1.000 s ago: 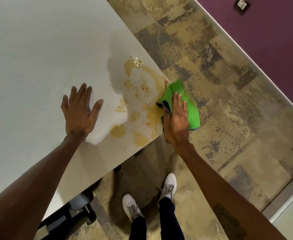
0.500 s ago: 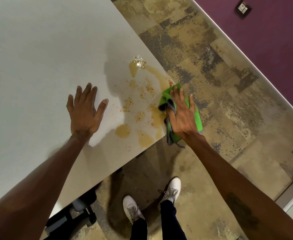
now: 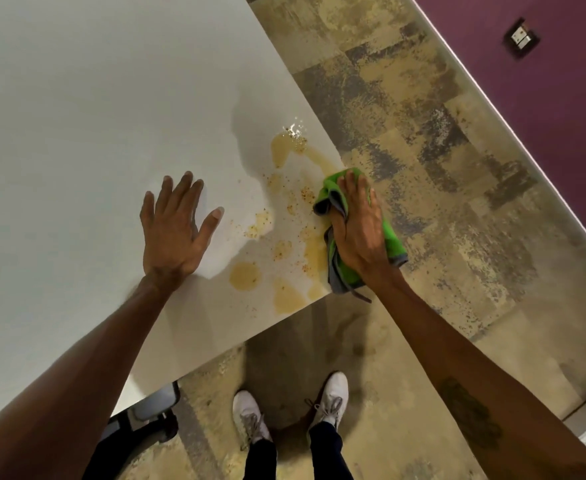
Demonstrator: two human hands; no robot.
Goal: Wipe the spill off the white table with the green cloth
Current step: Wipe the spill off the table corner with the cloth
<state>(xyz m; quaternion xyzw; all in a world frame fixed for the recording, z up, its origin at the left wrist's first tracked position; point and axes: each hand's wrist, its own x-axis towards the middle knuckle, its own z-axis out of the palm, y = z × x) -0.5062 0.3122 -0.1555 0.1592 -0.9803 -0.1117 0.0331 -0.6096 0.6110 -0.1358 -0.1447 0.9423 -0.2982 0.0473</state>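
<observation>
One white table (image 3: 77,116) is in view, and on it lies one spill (image 3: 286,216), broken into several yellowish puddles and many small specks near the table's corner. There is one green cloth (image 3: 391,240), and two hands show: the left hand (image 3: 175,233) and the right hand (image 3: 359,230). Below the table's edge stand two white shoes (image 3: 250,415), one dark chair base (image 3: 142,427) shows partly under the table, and one wall plate (image 3: 521,38) sits on the one purple wall (image 3: 544,98).
</observation>
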